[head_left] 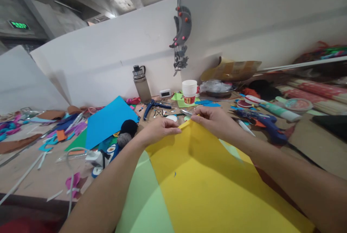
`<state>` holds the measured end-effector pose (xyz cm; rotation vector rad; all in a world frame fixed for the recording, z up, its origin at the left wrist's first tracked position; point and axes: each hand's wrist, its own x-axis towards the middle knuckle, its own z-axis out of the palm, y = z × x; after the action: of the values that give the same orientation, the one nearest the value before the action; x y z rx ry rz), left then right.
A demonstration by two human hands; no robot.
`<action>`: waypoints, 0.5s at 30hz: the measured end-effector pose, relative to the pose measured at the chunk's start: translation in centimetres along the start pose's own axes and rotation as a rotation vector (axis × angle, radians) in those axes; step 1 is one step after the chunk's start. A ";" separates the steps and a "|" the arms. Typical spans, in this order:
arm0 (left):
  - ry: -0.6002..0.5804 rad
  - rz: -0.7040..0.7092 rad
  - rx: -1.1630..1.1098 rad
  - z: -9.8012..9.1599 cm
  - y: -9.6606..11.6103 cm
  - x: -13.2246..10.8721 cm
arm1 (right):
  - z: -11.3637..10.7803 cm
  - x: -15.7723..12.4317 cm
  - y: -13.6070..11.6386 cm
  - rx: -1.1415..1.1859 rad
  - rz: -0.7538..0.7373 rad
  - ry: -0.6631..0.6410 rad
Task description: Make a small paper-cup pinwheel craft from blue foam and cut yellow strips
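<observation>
Yellow craft sheet (217, 182) spread over pale green sheet (143, 197), its far edge at 12 o'clock | left hand (158, 130) fingers pinched closed on that edge | right hand (214, 120) pinching it just beside | blue glue gun (267, 124) at 2 o'clock

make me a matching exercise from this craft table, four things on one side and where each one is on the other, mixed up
Things:
1 yellow sheet
2 blue sheet
3 water bottle
4 glue gun

Places:
A stands upright against the white wall
B pinched at its far edge by the left hand and the right hand
C lies on the table, to the right of the right hand
D lies on the table, to the left of the left hand

Pairs: 1-B, 2-D, 3-A, 4-C
</observation>
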<state>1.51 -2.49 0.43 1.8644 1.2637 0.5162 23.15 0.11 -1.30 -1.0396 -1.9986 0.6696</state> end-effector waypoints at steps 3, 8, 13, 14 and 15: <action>0.034 -0.019 -0.043 0.1 -0.4 0.1 | 0.0 0.0 -0.1 0.008 0.013 0.007; 0.093 -0.012 0.069 0.0 -0.7 0.2 | 0.0 -0.2 -0.5 0.007 0.025 0.020; 0.055 0.033 0.076 0.3 -0.5 0.5 | 0.3 -0.2 -0.3 0.022 0.042 0.003; 0.051 0.046 0.070 0.4 -0.5 0.5 | 0.4 -0.2 -0.1 0.025 0.046 -0.007; 0.056 0.053 0.066 0.5 -0.5 0.6 | 0.5 -0.2 0.0 0.031 0.051 -0.018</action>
<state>1.87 -2.06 -0.33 1.9552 1.2841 0.5646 22.84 -0.14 -1.63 -1.0725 -1.9770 0.7372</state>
